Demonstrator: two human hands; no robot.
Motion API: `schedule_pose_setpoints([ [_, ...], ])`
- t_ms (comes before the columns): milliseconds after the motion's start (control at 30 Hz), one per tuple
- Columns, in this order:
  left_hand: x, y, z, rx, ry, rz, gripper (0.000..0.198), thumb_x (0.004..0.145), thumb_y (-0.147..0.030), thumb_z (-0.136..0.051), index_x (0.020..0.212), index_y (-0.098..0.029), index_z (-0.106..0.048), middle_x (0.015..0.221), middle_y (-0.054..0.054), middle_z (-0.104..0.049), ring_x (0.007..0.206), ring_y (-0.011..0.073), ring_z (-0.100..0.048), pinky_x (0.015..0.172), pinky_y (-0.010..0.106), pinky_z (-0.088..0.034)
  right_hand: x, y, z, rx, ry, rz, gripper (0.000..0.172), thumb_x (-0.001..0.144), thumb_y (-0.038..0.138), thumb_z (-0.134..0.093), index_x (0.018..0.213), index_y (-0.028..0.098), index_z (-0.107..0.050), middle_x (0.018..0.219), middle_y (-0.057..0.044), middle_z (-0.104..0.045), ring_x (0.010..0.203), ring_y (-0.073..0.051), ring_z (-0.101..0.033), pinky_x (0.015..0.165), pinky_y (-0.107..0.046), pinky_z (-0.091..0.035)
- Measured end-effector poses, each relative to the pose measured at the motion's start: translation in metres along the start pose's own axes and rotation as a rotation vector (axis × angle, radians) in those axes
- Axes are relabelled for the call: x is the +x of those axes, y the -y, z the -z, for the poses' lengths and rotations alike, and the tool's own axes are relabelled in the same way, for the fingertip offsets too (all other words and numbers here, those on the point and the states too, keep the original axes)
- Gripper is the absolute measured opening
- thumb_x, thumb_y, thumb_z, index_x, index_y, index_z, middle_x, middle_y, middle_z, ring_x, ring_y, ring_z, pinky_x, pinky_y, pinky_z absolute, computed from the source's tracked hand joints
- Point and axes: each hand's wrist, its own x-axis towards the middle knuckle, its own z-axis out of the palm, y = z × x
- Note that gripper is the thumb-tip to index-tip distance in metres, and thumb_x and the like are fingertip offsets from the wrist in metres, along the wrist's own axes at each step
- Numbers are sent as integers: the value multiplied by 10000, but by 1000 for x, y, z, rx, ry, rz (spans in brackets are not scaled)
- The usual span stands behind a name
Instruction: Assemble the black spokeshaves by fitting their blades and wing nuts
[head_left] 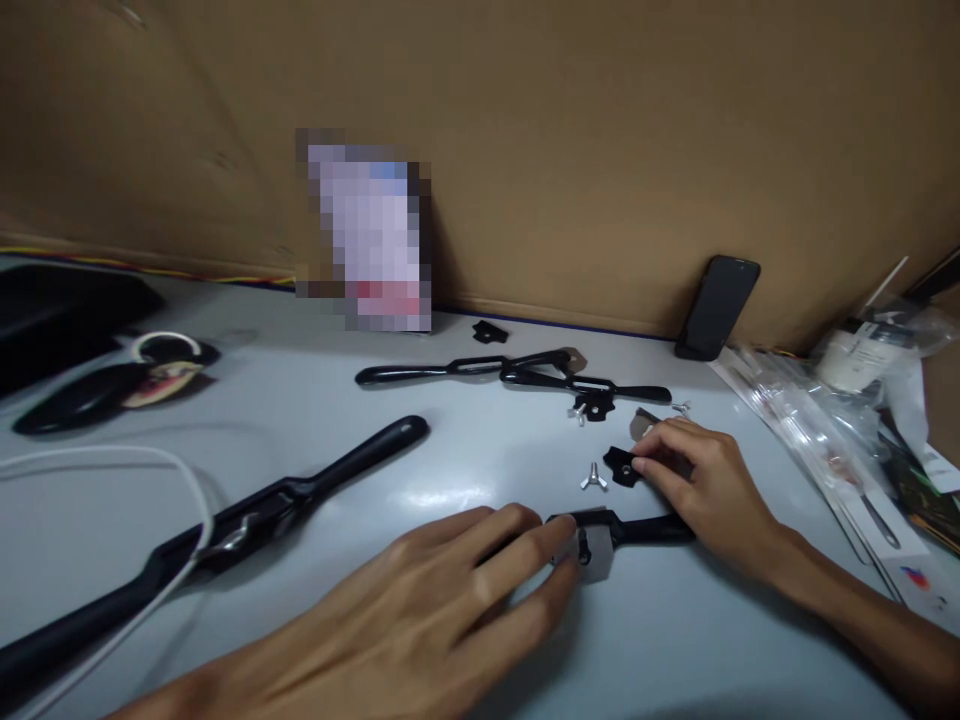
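My left hand (465, 590) lies across a black spokeshave (652, 530) in the foreground, fingers curled on its body and on a grey metal blade (598, 562) set against it. The spokeshave's left handle is hidden beneath that hand. With thumb and forefinger, my right hand (712, 485) pinches the edge of a small black cap plate (621, 468) with a hole in it. Just left of the plate stands a silver wing screw (594, 478). Behind my right fingers, another grey blade (642, 424) is partly covered.
Two black spokeshave bodies (427, 372) lie farther back, near loose caps (490, 332) and wing screws (577, 414). At left, another spokeshave (285, 500) lies under a white cable (176, 455). A phone (718, 305) leans at the back; plastic packets (810, 440) line the right.
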Motion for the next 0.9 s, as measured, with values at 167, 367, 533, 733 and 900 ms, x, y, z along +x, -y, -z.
schedule_pose_setpoints([
  [167, -1, -1, -1, 55, -30, 16, 463, 1083, -39, -228, 1074, -153, -676, 1122, 65, -730, 901, 177, -646, 794, 269, -569, -6, 18, 5, 185, -25, 1, 112, 951, 193, -660, 881, 212, -745, 804, -16, -734, 719, -175, -659, 650, -297, -514],
  [367, 0, 1, 1, -26, 17, -59, 311, 1035, -43, -436, 1177, -121, -701, 1203, 91, -738, 911, 199, -629, 791, 301, -589, -25, 41, -18, 180, 32, 213, 172, 970, 130, -625, 852, 192, -732, 793, -31, -687, 763, -183, -626, 692, -319, -520],
  [533, 0, 2, 1, -63, 10, -62, 367, 1089, -75, -362, 1127, -99, -726, 1160, 95, -775, 891, 210, -652, 757, 311, -598, -25, 41, -23, 58, -55, 295, 179, 994, 114, -556, 872, 157, -680, 813, -59, -647, 757, -196, -584, 665, -330, -497],
  [733, -1, 2, 0, -51, 20, -68, 343, 1086, -87, -389, 1172, -97, -721, 1172, 125, -778, 940, 220, -679, 797, 322, -606, -5, 21, -17, -56, 23, 173, 212, 965, 106, -618, 1123, 178, -739, 922, -64, -685, 881, -230, -626, 792, -381, -517],
  [900, -2, 3, -1, -85, 7, -75, 344, 1070, -74, -403, 1258, -78, -692, 1181, 126, -773, 968, 227, -681, 825, 332, -598, 3, 13, -16, -12, 196, 105, 200, 937, 122, -705, 1108, 202, -770, 975, -48, -680, 900, -202, -641, 804, -353, -536],
])
